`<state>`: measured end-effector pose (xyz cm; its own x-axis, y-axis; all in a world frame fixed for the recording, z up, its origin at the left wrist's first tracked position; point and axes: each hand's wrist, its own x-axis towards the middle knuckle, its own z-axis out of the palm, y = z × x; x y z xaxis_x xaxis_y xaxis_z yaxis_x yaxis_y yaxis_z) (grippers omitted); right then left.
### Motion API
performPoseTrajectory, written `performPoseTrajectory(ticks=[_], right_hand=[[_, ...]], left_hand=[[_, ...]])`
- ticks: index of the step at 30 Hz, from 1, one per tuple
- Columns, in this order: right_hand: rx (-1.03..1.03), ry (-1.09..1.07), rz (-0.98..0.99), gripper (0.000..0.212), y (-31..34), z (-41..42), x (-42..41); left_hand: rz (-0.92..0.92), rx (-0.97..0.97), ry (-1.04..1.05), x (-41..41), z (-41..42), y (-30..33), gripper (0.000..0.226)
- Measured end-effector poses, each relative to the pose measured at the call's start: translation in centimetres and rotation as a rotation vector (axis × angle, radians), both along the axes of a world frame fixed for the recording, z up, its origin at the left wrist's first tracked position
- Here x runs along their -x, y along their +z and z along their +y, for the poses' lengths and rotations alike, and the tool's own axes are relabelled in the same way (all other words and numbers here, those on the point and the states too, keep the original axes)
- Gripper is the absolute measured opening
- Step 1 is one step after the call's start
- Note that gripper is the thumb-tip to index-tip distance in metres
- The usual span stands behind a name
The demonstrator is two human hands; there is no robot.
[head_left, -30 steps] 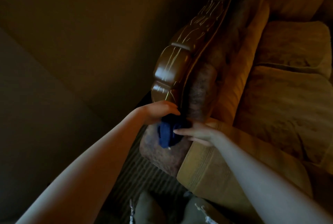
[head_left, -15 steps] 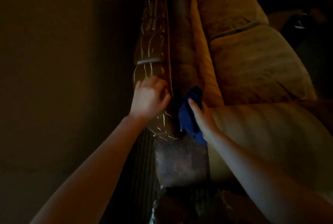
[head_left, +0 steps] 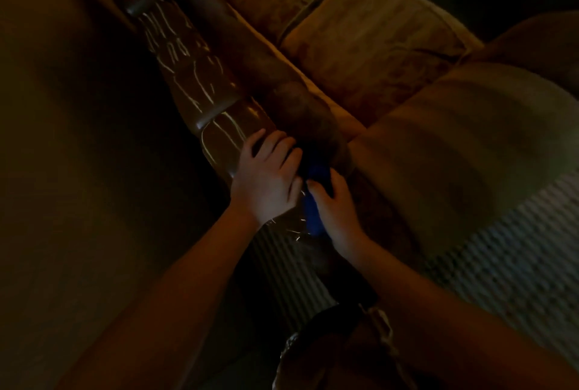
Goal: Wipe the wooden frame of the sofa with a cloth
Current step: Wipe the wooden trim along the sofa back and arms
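Blue soft cloth (head_left: 315, 214) lies bunched in the middle of the frame, under my right hand (head_left: 336, 204), whose fingers curl over it and press it against the lower end of the glossy dark brown carved wooden frame of the sofa (head_left: 194, 82). This wood runs as one long band from the centre of the frame up to the upper left, so its long axis goes away from my hands in that direction, and I judge the coming wipe must travel along it. My left hand (head_left: 269, 176) rests flat on the wood just beside the cloth, fingers a little spread and holding nothing; it is the nearer one to the part not yet covered. The wood is smooth and shiny, with pale thin streaks and raised cross ridges. Right of it lies a dark fuzzy padded roll (head_left: 250, 54), then tan ribbed cushions (head_left: 369, 38), soft and matte.
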<state>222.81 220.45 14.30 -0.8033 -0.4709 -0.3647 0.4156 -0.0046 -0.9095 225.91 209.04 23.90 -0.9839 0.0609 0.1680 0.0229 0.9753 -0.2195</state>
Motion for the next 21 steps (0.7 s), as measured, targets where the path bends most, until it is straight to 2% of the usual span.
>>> performPoseTrajectory(ticks=[2, 3, 6, 8, 10, 13, 15, 17, 19, 21], right_hand=[[-0.038, -0.037, 0.131, 0.027, 0.0, -0.9, -0.4], [-0.036, -0.049, 0.104, 0.024, -0.2, -1.1, 0.1], [0.027, -0.061, -0.212, 0.033, -1.7, -0.4, 1.5], [-0.008, -0.096, -0.244, 0.035, -2.3, 0.5, -0.1], [0.000, -0.154, -0.138, 0.033, -1.0, 0.7, -3.0], [0.064, -0.135, 0.080, 0.048, 1.5, -0.7, -4.5], [0.029, -0.121, 0.202, 0.039, 1.3, -1.5, -2.9], [0.017, -0.143, 0.075, 0.029, 0.5, -1.2, -0.8], [-0.017, -0.136, -0.128, 0.036, -0.7, -0.3, 0.1], [-0.065, -0.129, -0.150, 0.040, -1.1, 0.6, -1.7]], left_hand=[[0.020, -0.004, -0.016, -0.1, -0.1, -0.2, 0.037], [0.020, 0.002, -0.017, -0.2, -0.1, -0.2, 0.036], [0.028, 0.021, -0.021, -0.2, 0.0, -0.3, 0.035], [0.039, 0.011, -0.023, -0.1, 0.0, -0.2, 0.034], [0.049, 0.011, -0.013, 0.0, 0.1, -0.1, 0.033], [0.072, 0.016, -0.009, 0.2, 0.2, 0.0, 0.032], [0.082, 0.030, -0.025, 0.2, 0.1, -0.2, 0.031], [0.080, 0.057, -0.030, 0.2, 0.0, -0.4, 0.031], [0.091, 0.069, -0.020, 0.2, 0.1, -0.4, 0.029], [0.102, 0.063, -0.026, 0.2, 0.1, -0.4, 0.029]])
